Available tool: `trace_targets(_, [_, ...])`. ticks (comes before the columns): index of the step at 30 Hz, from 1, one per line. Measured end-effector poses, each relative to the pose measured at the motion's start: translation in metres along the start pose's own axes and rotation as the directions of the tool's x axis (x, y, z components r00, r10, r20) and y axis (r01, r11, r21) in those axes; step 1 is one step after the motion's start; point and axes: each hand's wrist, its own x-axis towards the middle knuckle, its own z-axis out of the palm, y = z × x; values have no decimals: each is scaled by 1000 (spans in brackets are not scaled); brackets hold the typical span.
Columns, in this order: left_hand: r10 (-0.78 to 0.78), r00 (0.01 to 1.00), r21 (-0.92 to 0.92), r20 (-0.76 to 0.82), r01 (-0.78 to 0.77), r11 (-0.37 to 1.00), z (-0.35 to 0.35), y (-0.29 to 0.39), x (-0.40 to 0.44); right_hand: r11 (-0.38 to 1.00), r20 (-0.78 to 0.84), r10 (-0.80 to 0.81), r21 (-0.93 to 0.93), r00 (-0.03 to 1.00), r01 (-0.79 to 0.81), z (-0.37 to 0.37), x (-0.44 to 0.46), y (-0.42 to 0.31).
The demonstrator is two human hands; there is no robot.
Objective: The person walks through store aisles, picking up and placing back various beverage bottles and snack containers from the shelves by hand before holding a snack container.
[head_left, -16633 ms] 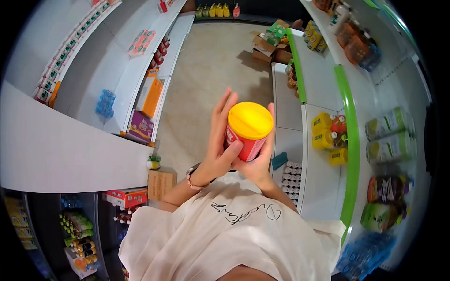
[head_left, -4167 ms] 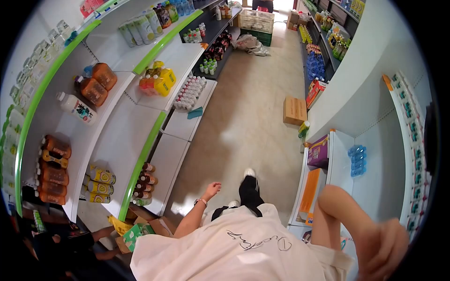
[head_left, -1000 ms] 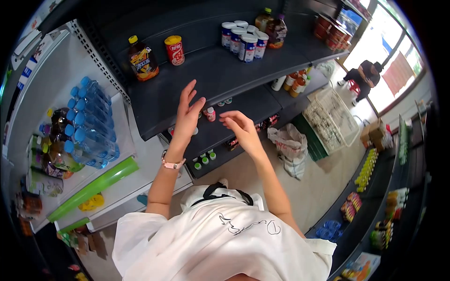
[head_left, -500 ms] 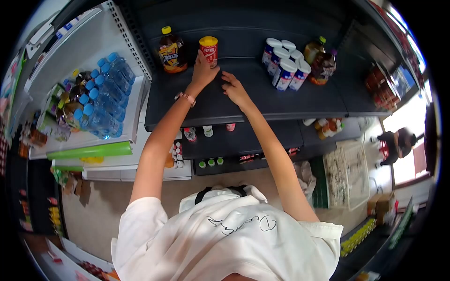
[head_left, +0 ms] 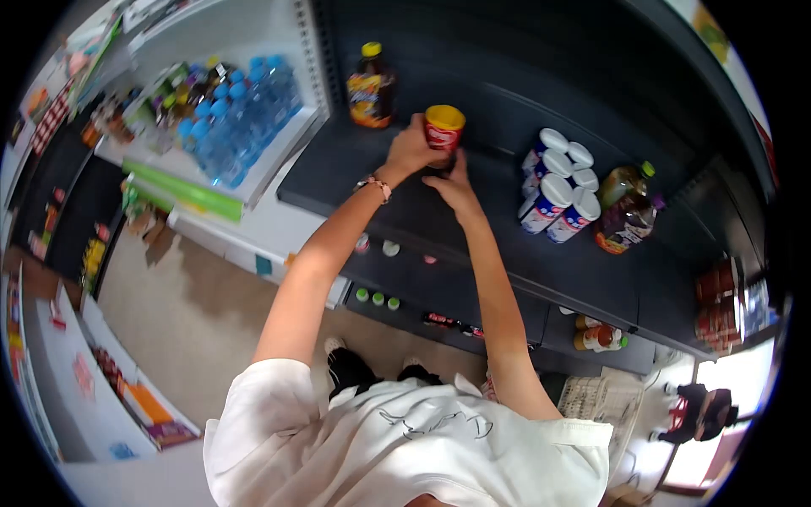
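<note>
A red canister with a yellow lid is upright over the dark shelf. My left hand wraps round its left side. My right hand is at its lower right, fingers up along the side and thumb near the base. The canister hides part of both grips. Left of it stands a bottle of dark drink with a yellow cap. To the right, several blue-and-white canisters with white lids are grouped close together.
Two bottles stand past the white-lidded canisters. Water bottles with blue caps fill the side shelf on the left. Lower shelves hold small bottles. A white crate is on the floor at right, with a person beyond.
The view has turned, so the shelf now slants down to the right. My right hand has come in from beside the red canister to its lower side. My left hand stays on it.
</note>
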Motion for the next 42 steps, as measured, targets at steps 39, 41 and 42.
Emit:
trace_targets(39, [134,547,-119,-826,-402,908,-457,-45,-523,-34,826,-538,182,172,-983,559,-345,-154])
trace_targets(41, [125,529,-105,-839,-385,917,-474,-58,-532,-100,840,-541,-10,46,-995,586,-352,-152])
trace_targets(42, [124,520,-98,-845,-380,920,-481,-66,-536,-106,842,-538,-14,45,-994,601,-355,-150])
